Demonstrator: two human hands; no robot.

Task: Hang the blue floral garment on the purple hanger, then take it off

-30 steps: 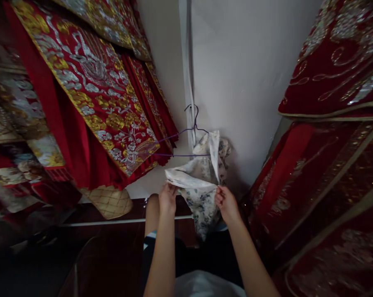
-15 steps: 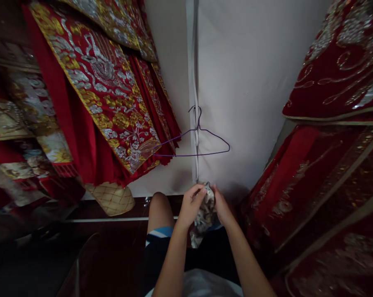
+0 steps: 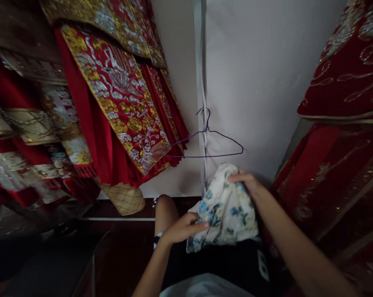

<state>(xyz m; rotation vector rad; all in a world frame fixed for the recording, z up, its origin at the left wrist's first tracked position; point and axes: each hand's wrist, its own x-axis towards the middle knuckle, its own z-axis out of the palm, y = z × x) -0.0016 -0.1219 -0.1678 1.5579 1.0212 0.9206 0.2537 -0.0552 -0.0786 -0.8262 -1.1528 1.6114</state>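
A white cloth [image 3: 230, 210] with blue and green flowers is spread and creased over my lap, between my hands. My left hand [image 3: 186, 227] is closed on its lower left part, thumb on top. At its upper right edge, my right hand [image 3: 246, 181] pinches the fabric, with the fingertips lying on it. Beyond the cloth, a thin purple wire hanger [image 3: 220, 155] hangs by its hook on a pale strap [image 3: 202, 74] against the wall, with nothing on it.
Red garments [image 3: 124, 103] with gold and silver embroidery hang at the left. More red beaded garments [image 3: 338, 82] hang at the right. A quilted gold piece [image 3: 124, 199] hangs low at the left, above a dark reddish surface [image 3: 121, 247].
The cloth was bunched narrowly between both hands and is now opened out wide. My right hand has moved right and up, my left hand slightly down. The view has shifted a little left.
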